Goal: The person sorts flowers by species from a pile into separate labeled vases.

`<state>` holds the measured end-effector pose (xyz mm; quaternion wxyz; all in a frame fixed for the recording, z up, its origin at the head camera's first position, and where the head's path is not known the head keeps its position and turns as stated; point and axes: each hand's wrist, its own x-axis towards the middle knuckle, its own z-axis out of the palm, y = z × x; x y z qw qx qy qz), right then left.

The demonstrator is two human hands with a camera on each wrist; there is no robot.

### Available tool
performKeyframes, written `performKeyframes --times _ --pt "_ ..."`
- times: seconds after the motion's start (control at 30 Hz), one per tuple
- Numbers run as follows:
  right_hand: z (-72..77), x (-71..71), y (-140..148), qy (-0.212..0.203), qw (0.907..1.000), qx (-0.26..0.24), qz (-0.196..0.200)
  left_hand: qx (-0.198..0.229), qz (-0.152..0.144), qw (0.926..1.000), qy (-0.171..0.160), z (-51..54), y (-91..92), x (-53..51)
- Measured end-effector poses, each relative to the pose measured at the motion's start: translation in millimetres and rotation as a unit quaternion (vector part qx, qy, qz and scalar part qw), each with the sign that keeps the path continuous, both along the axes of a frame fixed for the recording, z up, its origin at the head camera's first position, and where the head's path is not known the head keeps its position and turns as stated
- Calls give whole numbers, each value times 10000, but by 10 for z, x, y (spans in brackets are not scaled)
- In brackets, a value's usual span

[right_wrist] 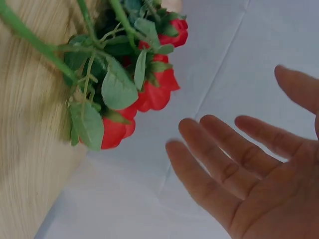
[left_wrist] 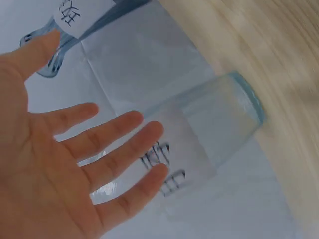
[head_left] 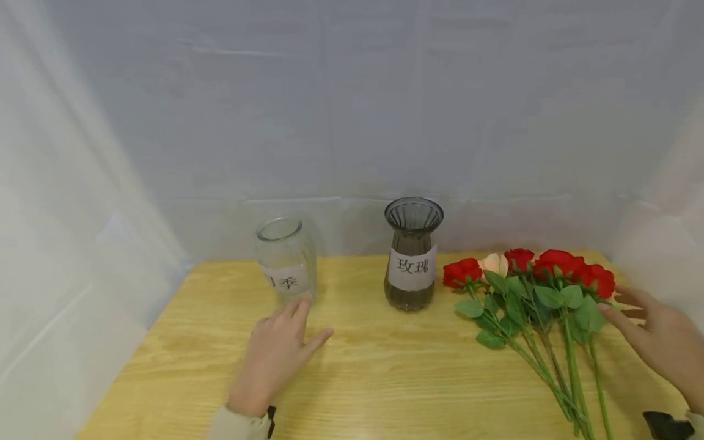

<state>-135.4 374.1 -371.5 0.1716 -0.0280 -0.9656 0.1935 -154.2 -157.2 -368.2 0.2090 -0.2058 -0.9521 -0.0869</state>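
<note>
My left hand (head_left: 277, 351), fingers extended and thumb spread, is in front of a clear glass vase (head_left: 286, 250) with a white handwritten label. The left wrist view shows the palm side of that hand (left_wrist: 65, 154) holding nothing, the clear vase (left_wrist: 224, 119) beyond its fingertips. On the right, my right hand (head_left: 662, 336) is beside artificial red roses (head_left: 558, 263); one pale peach rose (head_left: 495, 264) lies among them. In the right wrist view the right hand (right_wrist: 249, 174) has loosely spread fingers, apart from the red blooms (right_wrist: 157, 89).
A smoky grey ribbed vase (head_left: 412, 299) with a flared rim and white label stands between the clear vase and the flowers. Green stems (head_left: 572, 366) run toward the front edge of the wooden table (head_left: 385, 379). White sheeting (head_left: 357, 122) hangs behind and at both sides.
</note>
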Motion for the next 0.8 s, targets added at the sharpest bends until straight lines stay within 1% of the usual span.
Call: performKeyframes --times 0.07,0.13,0.17,0.27,0.3,0.33,0.43,0.5,0.53,0.67,0.73,0.8 --pt "-18 -8 -4 40 9994 -353 -32 108 -116 9999 38 -2 92 -51" --pt "-4 -3 -40 44 9976 -690 3 248 -164 9995 -51 -17 180 -112" --pt "34 2 -65 -99 9959 -899 23 332 -170 9992 -137 -22 223 -139" --pt "52 -6 -88 -279 9909 -1311 127 546 -131 9980 -306 -48 329 -217" --pt "46 -12 -95 -341 9892 -1424 39 617 -119 9974 -362 -56 358 -241" --pt "38 -17 -92 -421 9872 -1540 44 711 -122 9965 -431 -68 387 -256" --pt "24 -21 -73 -689 9796 -1884 62 1087 -130 9911 -751 -94 462 -304" --pt "18 -23 -65 -832 9761 -2008 24 1406 -151 9848 -1007 -105 502 -343" --pt "27 -22 -57 -908 9740 -2070 122 1579 -150 9805 -1157 -105 524 -366" --pt "26 -11 -57 -1057 9700 -2189 65 2199 -262 9602 -1701 -117 620 -504" --pt "25 -11 -52 -1142 9664 -2302 37 2400 -340 9505 -1942 -130 676 -580" --pt "13 -16 -52 -1224 9631 -2398 13 2495 -373 9442 -2119 -152 720 -645"
